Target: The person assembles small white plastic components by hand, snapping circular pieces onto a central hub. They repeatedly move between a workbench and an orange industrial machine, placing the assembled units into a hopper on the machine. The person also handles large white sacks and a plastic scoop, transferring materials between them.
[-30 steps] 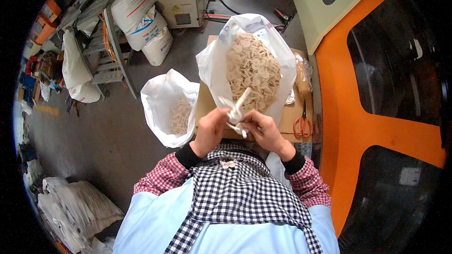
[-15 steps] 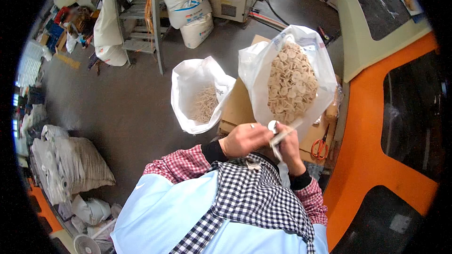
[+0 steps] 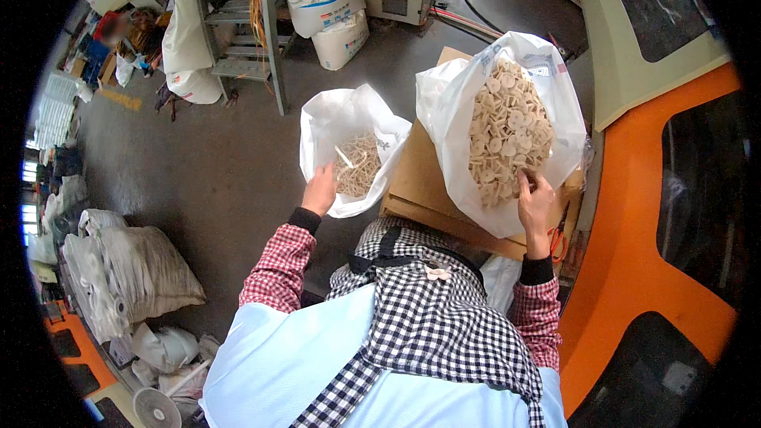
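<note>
My left hand (image 3: 319,190) reaches over the near left rim of the smaller white bag (image 3: 317,123). Its fingers are stretched out, and a pale, blurred strip (image 3: 344,157) shows just beyond them. Thin beige plastic scraps (image 3: 361,174) lie inside that bag. On the right, my right hand (image 3: 537,198) is at the near edge of a pile of beige plastic discs with stems (image 3: 507,131) in the larger white bag (image 3: 456,178). Its fingers are bent together at the pile; what they pinch is too small to make out.
Cardboard (image 3: 420,178) lies under the larger bag, and orange-handled scissors (image 3: 558,244) rest near its right side. An orange machine (image 3: 626,222) runs along the right. Metal steps (image 3: 246,51) and stacked sacks (image 3: 341,38) stand at the back; wrapped bundles (image 3: 147,269) sit left.
My hands were together in front of the larger bag around pale pieces. They have parted: the left moved left to the smaller bag, the right went up into the larger bag.
</note>
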Tool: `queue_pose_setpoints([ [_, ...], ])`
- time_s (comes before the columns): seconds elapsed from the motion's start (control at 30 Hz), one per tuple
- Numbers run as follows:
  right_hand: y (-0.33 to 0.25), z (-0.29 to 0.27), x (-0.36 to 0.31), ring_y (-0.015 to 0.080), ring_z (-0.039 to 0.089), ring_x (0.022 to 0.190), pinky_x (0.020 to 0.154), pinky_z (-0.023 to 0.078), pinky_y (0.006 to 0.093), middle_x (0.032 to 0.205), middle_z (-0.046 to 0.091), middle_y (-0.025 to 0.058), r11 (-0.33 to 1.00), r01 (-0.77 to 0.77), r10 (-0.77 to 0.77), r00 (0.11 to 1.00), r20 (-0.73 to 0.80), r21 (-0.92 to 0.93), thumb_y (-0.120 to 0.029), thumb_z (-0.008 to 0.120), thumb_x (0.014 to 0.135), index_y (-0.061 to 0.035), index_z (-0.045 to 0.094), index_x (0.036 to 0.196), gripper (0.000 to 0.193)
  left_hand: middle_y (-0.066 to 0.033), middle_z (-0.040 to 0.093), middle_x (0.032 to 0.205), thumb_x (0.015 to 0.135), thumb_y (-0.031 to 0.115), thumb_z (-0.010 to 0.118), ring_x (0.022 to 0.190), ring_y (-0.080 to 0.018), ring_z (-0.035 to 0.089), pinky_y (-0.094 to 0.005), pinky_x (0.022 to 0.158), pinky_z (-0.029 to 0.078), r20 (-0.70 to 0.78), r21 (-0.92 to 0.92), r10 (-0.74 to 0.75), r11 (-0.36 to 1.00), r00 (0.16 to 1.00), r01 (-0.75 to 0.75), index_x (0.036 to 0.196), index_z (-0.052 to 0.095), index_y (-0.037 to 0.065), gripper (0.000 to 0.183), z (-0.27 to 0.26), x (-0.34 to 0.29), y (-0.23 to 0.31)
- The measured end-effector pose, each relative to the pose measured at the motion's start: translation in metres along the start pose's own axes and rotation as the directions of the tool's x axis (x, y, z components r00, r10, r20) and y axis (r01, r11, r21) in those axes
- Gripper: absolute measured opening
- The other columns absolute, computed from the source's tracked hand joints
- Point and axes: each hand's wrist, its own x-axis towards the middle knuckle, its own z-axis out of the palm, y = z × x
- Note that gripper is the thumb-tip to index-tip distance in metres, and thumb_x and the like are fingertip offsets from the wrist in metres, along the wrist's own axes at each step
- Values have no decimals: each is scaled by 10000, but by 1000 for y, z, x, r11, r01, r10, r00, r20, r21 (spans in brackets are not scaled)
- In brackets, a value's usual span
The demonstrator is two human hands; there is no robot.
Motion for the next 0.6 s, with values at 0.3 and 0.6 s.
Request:
queue_pose_setpoints([
  [0.3, 19, -23, -49, 183, 612, 647, 578, 476, 276, 802, 644, 131, 998, -34, 37, 998, -53, 48, -128, 592, 848, 48, 634, 940, 203, -193, 611, 865, 850, 151, 551, 820, -367, 589, -425, 713, 469, -207, -154, 3, 987, 978, -35, 935, 601, -6, 185, -27, 27, 38],
  [0.6, 8, -36, -132, 306, 609, 808, 725, 471, 355, 869, 621, 170, 988, 81, -91, 993, -74, -130, -76, 571, 842, 22, 618, 919, 133, -133, 600, 822, 724, 26, 609, 716, -288, 606, -338, 628, 501, -291, -598, 548, 536, 784, -596, 944, 588, 19, 221, -76, -18, 216],
])
